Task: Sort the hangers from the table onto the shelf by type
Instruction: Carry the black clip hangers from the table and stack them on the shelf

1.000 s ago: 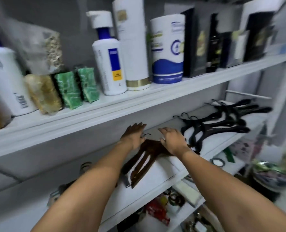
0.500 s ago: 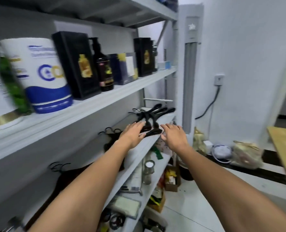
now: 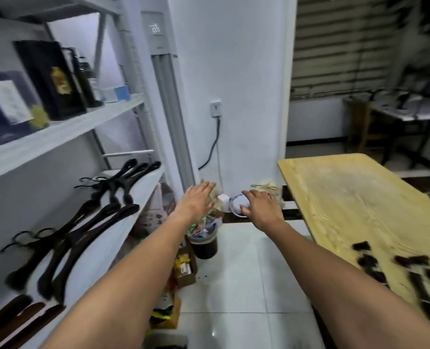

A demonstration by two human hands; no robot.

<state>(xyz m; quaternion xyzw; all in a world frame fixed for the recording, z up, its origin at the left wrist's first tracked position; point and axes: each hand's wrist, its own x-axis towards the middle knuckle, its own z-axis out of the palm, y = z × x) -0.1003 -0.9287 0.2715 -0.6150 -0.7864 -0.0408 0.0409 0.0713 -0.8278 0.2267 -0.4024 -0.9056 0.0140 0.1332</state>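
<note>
Both hands are empty: left hand (image 3: 196,200) and right hand (image 3: 260,206) are held flat, fingers extended, in mid-air between shelf (image 3: 146,187) and table (image 3: 347,197). A second ago they were pressed on the brown hangers (image 3: 15,316); these are now released on the shelf, beside the black hangers (image 3: 103,210). Blurred dark hangers (image 3: 421,280) remain on the table, judged the next pickup.

The person's body shows as two arms only. The left forearm (image 3: 123,273) and the right forearm (image 3: 334,280) are bare skin along all their visible length, slim and smooth. The left hand (image 3: 196,201) and the right hand (image 3: 263,206) are bare as well. Blur softens the fingers' finer detail.
</note>
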